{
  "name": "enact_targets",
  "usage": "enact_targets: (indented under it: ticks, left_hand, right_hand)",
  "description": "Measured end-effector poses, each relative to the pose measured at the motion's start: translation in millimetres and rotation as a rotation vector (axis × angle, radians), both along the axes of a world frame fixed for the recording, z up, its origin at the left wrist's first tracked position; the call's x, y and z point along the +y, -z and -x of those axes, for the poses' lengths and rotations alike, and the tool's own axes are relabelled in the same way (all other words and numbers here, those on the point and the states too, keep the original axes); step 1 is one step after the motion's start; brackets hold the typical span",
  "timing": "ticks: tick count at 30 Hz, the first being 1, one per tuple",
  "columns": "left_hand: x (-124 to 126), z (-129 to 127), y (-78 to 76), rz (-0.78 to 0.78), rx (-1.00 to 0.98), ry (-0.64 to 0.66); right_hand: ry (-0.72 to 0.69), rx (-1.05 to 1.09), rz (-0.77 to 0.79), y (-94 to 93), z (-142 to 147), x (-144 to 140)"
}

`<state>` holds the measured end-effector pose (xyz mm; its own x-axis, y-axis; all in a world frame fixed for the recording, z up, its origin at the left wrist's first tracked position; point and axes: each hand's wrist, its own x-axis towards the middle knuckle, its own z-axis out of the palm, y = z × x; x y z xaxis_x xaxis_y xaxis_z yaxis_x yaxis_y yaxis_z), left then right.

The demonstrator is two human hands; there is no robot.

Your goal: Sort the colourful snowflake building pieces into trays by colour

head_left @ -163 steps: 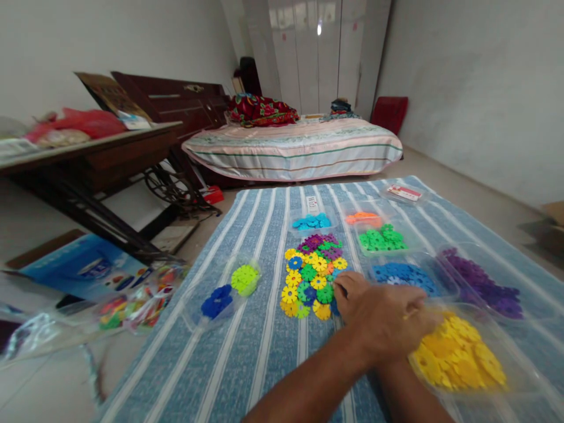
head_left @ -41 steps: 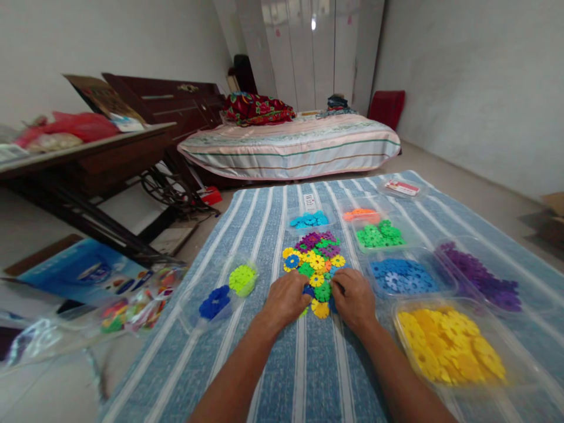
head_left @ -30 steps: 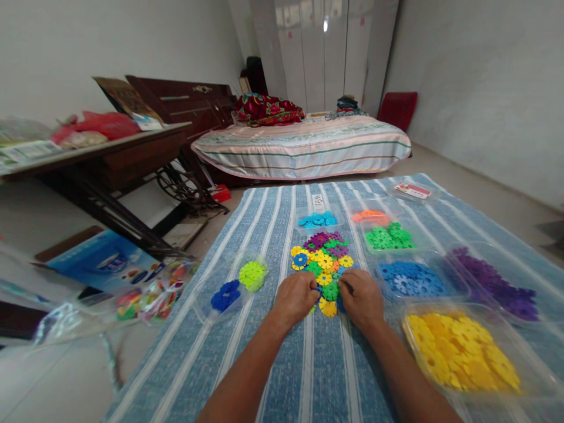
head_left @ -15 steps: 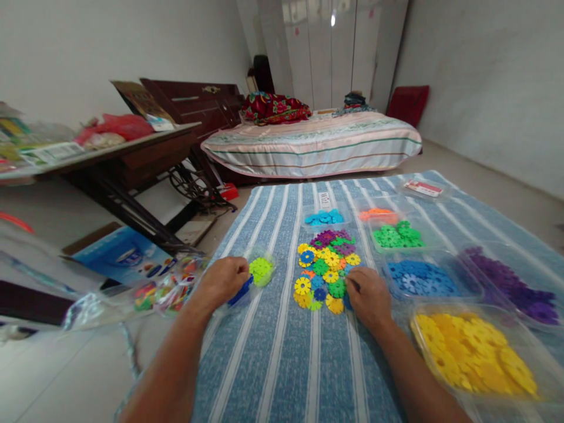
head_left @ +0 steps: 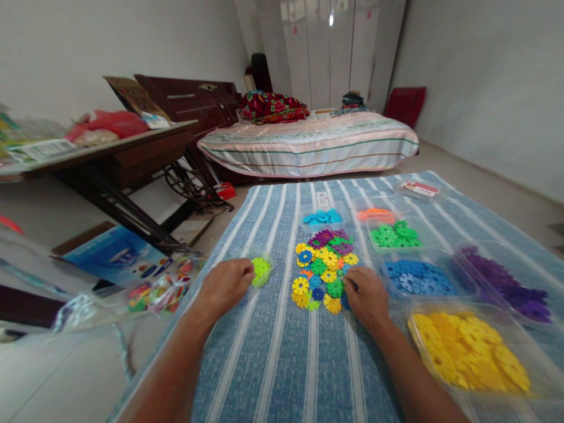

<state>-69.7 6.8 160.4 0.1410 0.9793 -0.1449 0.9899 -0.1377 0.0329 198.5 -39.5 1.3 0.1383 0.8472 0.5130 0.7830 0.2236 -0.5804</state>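
Mixed discs (head_left: 324, 269), interlocking plastic snowflake pieces of many colours, lie in a loose heap at the centre of the striped mat (head_left: 282, 364). The right hand (head_left: 365, 294) rests on the heap's edge at 4 o'clock, fingers curled down onto a dark blue disc; whether that disc is pinched cannot be told. The left hand (head_left: 224, 282) lies at 9 o'clock of the heap, palm down over a clear tray (head_left: 255, 276), its fingers together and covering the tray's near half; only lime discs (head_left: 261, 269) show beside the knuckles, and any piece under the hand is hidden.

Step in hand, as judged: sorting by colour, with the left hand at its tray and the right hand picking from the heap. The heap is still large, so the work looks well short of finished. The next move calls for lifting one disc free of its neighbours and carrying it to the matching tray.

Trays from 12 to 4 o'clock of the heap: cyan (head_left: 321, 217), orange (head_left: 375, 214), green (head_left: 394, 235), blue (head_left: 416, 277), purple (head_left: 506, 282), yellow (head_left: 471, 349). Bagged pieces (head_left: 158, 288) lie off the mat at 9 o'clock.
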Motion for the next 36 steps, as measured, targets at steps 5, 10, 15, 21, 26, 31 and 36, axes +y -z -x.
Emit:
enact_targets:
  ticks: [5, 10, 15, 21, 26, 31, 36]
  left_hand:
    - [-17.3, -50.3, 28.9, 0.109, -0.172, 0.278]
    - [-22.5, -85.9, 57.6, 0.065, -0.075, 0.34]
    - [-19.3, -97.0, 62.3, 0.105, -0.053, 0.344]
    - [-17.2, -95.8, 62.7, 0.139, -0.088, 0.365]
    - [-16.7, -94.8, 67.8, 0.142, -0.134, 0.354]
    - [-19.0, -98.1, 73.1, 0.145, -0.211, 0.302]
    - [-18.1, -81.9, 58.3, 0.145, -0.33, 0.271]
  right_hand:
    - [-0.001, 0.0, 0.0, -0.3, 0.1, -0.6]
    - [0.002, -0.005, -0.004, -1.0, 0.4, -0.6]
    - [0.0, -0.005, 0.0, -3.2, 0.8, -0.9]
    - [0.002, 0.001, 0.003, -3.5, 1.2, -1.1]
    - [0.004, -0.002, 0.002, -2.2, 0.7, -0.5]
    - [-0.011, -0.006, 0.005, -1.1, -0.3, 0.0]
    - [-0.009, -0.007, 0.002, 0.5, -0.7, -0.3]
